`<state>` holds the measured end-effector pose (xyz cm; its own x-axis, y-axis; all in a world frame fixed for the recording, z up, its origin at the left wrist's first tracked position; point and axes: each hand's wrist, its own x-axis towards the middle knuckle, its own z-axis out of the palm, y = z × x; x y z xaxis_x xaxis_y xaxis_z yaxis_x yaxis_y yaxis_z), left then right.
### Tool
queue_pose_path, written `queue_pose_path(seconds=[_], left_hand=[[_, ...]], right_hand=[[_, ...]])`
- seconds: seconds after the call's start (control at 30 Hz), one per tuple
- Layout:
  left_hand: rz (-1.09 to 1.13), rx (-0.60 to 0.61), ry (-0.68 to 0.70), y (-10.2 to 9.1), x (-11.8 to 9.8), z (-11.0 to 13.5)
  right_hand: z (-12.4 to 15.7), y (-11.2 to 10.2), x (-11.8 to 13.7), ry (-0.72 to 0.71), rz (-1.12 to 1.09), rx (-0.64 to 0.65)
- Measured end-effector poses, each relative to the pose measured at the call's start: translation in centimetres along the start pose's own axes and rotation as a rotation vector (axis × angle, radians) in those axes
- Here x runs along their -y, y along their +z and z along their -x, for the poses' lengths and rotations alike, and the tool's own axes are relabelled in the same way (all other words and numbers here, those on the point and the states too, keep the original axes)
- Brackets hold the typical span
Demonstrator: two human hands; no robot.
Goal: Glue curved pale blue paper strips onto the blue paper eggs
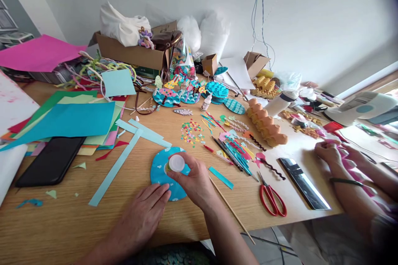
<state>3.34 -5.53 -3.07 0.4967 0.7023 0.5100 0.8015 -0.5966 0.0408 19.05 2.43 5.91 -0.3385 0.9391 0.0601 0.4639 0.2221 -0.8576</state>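
Note:
A blue paper disc (158,167) lies on the wooden table near the front edge. My right hand (194,182) is closed around a small glue bottle (174,163) with a white base, held upside down over the disc. My left hand (144,215) lies flat on the table, its fingertips touching the disc's lower edge. Light blue paper strips (116,167) lie just left of the disc. A thin wooden stick (231,209) runs along the table by my right wrist.
Red scissors (273,199), a black ruler (303,182) and coloured pens (231,151) lie to the right. Another person's hands (331,153) handle pink material at the far right. A black phone (51,160) and stacked coloured paper (68,120) sit left. Boxes crowd the back.

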Motion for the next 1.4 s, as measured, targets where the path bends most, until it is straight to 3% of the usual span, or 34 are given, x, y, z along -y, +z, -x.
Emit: queue_pose_path(seconds=[0.5, 0.7, 1.4], left_hand=[[0.015, 0.055, -0.008, 0.09, 0.07, 0.26], [0.013, 0.009, 0.005, -0.05, 0.06, 0.01], [0.023, 0.038, -0.005, -0.04, 0.02, 0.13]], right_hand=[[-0.27, 0.31, -0.19, -0.014, 0.045, -0.013], [-0.5, 0.45, -0.25, -0.023, 0.031, -0.024], [-0.84, 0.86, -0.33, -0.049, -0.027, -0.036]])
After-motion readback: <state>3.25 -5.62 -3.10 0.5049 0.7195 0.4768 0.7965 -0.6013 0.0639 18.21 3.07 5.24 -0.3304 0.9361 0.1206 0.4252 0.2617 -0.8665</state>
